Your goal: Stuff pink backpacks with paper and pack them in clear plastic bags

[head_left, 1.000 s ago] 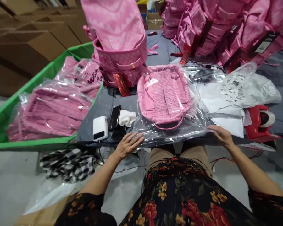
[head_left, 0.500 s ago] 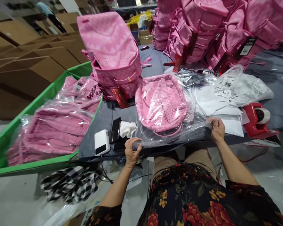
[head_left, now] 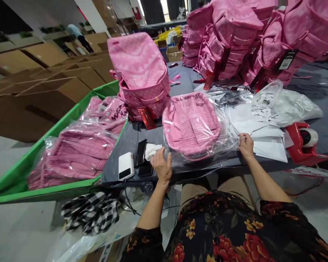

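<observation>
I watched the left hand (head_left: 162, 166) lift open off the clear plastic bag (head_left: 199, 162) towards the white cloth (head_left: 153, 151), while the right hand (head_left: 246, 145) stayed pinching the bag's edge.

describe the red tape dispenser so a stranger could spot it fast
On the dark grey table, look right of the person's right hand. Past the white paper sheets sits a red tape dispenser. Its chunky body and white tape roll set it apart from the thin red tags on the pink backpacks.
</observation>
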Action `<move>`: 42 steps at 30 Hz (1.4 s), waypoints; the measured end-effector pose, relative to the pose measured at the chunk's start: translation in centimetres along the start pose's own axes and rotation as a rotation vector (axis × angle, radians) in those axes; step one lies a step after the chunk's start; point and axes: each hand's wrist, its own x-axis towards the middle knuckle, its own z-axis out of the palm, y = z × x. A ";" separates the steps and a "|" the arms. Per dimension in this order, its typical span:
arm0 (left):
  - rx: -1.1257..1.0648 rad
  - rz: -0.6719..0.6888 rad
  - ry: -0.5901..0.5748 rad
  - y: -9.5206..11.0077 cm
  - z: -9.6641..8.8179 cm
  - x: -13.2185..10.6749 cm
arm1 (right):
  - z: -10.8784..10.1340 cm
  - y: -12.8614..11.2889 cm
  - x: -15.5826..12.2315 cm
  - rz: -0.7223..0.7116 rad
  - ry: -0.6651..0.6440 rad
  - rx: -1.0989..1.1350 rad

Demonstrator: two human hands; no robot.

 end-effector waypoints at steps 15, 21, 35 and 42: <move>0.046 0.586 -0.378 6.3 2.6 2.5 | -0.6 -1.0 -0.6 0.008 0.028 0.080; 0.069 0.702 -0.434 6.5 3.1 4.1 | -1.2 -1.7 -0.8 -0.018 0.089 -0.013; -0.105 0.363 -0.819 5.9 4.0 6.4 | -5.1 -2.3 1.6 0.012 -0.045 -0.462; -0.120 0.353 -0.830 6.1 3.4 6.4 | -21.7 -2.3 0.3 0.001 0.449 -0.809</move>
